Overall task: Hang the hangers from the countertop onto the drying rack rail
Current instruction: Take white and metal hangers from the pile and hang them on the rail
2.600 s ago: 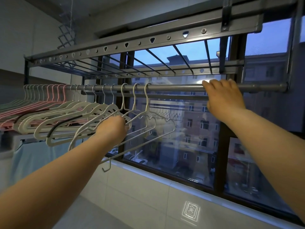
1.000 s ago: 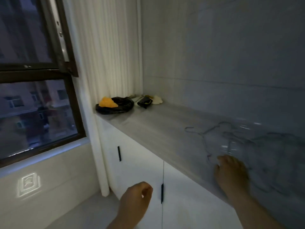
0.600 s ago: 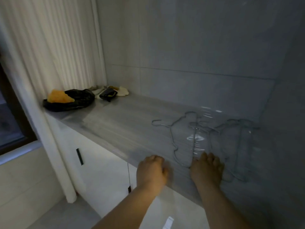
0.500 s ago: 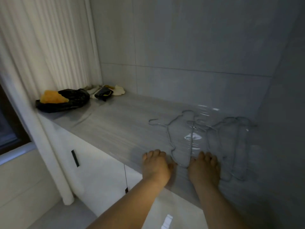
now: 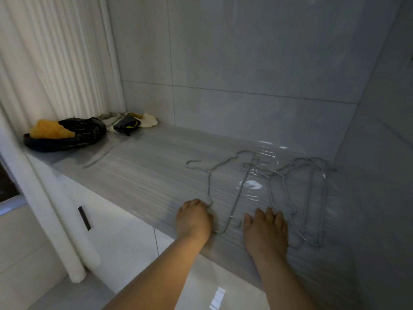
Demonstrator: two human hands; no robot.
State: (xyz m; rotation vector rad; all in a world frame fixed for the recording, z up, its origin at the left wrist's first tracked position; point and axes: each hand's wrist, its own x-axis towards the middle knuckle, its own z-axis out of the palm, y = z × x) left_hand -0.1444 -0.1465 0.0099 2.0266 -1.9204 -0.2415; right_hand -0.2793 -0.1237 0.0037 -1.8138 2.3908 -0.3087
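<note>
From my head view, I have turned away from the drying rack rail, which is now out of sight, and I am leaning over the countertop (image 5: pixel 145 175) where the remaining wire hangers lie flat. The nearest hanger (image 5: pixel 241 190) lies toward the countertop's front edge, its hook pointing to the far left end of the countertop, and the other hangers (image 5: pixel 297 198) overlap in a loose pile further along the countertop to the right. A moment ago both my palms were flat. Now my left hand (image 5: pixel 193 218) has its fingers curled down at the near bend of the nearest hanger, touching the wire, though I cannot tell whether I have actually caught it. My right hand (image 5: pixel 266 229) lies spread and flat on the countertop, fingers straight, just beside the pile. I judge this to be the start of the next pick-up, with several hangers left to carry. At the countertop's far left end sits a black bag (image 5: pixel 73 135).
</note>
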